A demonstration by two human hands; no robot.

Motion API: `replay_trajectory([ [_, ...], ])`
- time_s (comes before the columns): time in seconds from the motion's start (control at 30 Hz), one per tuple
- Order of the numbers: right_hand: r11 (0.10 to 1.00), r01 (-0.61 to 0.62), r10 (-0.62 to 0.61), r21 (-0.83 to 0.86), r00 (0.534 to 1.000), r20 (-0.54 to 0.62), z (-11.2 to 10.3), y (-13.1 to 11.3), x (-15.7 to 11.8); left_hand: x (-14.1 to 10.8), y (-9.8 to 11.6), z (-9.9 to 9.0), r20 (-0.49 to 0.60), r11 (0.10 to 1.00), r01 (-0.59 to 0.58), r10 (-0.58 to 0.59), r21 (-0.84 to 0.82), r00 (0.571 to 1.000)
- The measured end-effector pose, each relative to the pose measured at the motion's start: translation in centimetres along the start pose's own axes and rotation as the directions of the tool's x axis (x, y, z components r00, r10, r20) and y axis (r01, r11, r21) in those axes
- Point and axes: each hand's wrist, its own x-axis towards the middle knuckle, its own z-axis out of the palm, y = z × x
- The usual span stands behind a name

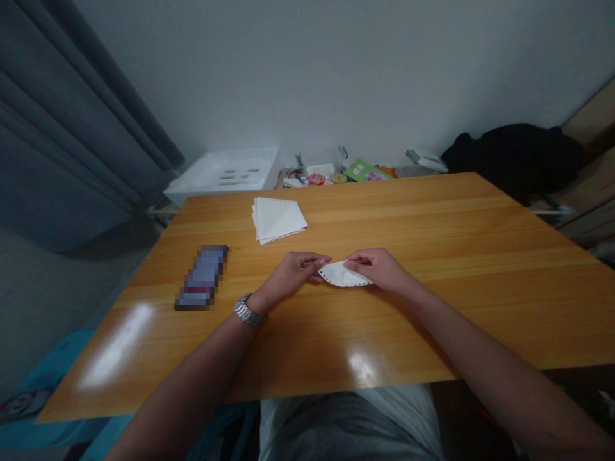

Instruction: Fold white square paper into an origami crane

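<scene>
A small white paper with a row of dark marks along its curved lower edge is held between both hands over the middle of the wooden table. My left hand, with a silver watch on the wrist, pinches its left end. At the right end, my right hand grips the same paper between thumb and fingers. Behind and to the left lies a stack of white papers, slightly fanned, with red marks along the top edge.
A phone with a blurred screen lies on the left of the wooden table. Beyond the far edge are a white foam box, a green booklet with other small items, and a black cloth.
</scene>
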Motion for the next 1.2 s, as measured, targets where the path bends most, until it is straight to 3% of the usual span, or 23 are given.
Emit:
replay_trajectory([
  [0.17,1.000,-0.010,0.010,-0.019,1.000,-0.012,-0.1,0.6,0.2,0.2,-0.2,0.1,-0.053,0.999,-0.044,0.045,0.021,0.998],
  [0.33,0.999,0.025,-0.025,-0.045,1.000,-0.005,0.3,1.0,0.2,-0.6,1.4,1.2,-0.074,0.924,-0.139,0.176,0.357,0.982],
  [0.4,0.998,0.036,-0.036,-0.052,0.999,0.009,0.6,1.0,0.2,-1.0,2.0,1.7,-0.044,0.902,-0.175,0.209,0.395,0.977],
  [0.53,0.999,0.033,-0.033,-0.041,0.999,-0.001,0.6,1.0,0.2,-1.3,2.2,2.1,-0.011,0.913,-0.161,0.179,0.375,0.984],
  [0.77,1.000,0.016,-0.016,0.006,0.998,-0.057,0.3,1.1,0.5,-0.6,0.6,1.4,-0.088,0.935,-0.117,0.155,0.334,0.984],
  [1.03,0.994,-0.007,0.003,0.105,0.999,0.036,0.9,1.0,0.1,-0.5,0.8,1.0,-0.038,0.932,-0.133,0.155,0.336,0.987],
  [1.2,0.995,-0.032,0.025,0.099,0.997,0.071,1.0,0.8,0.0,-0.3,0.4,1.1,-0.069,0.982,-0.091,0.104,0.167,0.992],
])
